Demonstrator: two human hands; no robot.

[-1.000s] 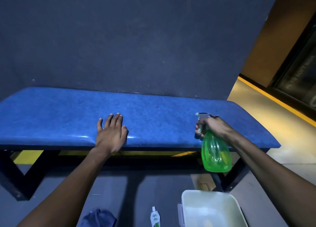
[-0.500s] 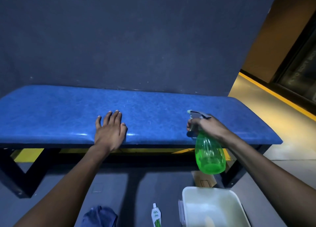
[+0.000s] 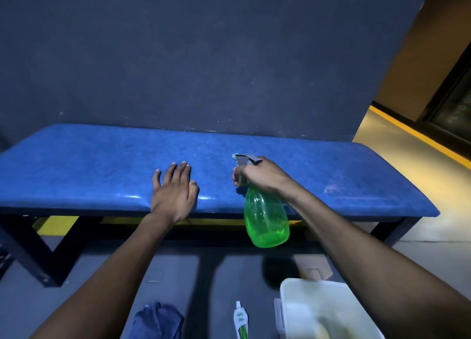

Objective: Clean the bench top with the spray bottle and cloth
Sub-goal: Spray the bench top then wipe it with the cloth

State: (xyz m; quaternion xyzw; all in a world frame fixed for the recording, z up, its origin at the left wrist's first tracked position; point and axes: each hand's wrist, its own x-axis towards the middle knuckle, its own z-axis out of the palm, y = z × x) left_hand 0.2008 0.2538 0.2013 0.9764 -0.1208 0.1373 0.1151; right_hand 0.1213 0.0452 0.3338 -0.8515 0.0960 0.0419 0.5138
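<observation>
Two hands in view, both reaching forward over the floor to the bench top (image 3: 102, 165). Left hand (image 3: 173, 193) lies flat, palm down, on the front edge of the blue cushion, fingers straight and slightly spread, thumb out to the side, holding nothing. Left forearm runs up from the lower left of the frame, wrist just past the cushion's front edge.

Right hand (image 3: 260, 176) grips the neck of the spray bottle (image 3: 265, 216), fingers curled round the grey trigger head, knuckles up. Nozzle points left, toward the left hand, just above the cushion. Green see-through body hangs below the hand in front of the bench edge, tilted a little, not touching the cushion. Can't tell whether the trigger is squeezed.

Cloth (image 3: 156, 322), dark blue and crumpled, sits on the grey floor at the bottom of the frame, beside the left forearm, well apart from both hands. Small white tube (image 3: 240, 321) stands on the floor next to it. White tub (image 3: 300, 303) at lower right, partly hidden under the right forearm. Dark blue wall (image 3: 204, 58) directly behind the bench.
</observation>
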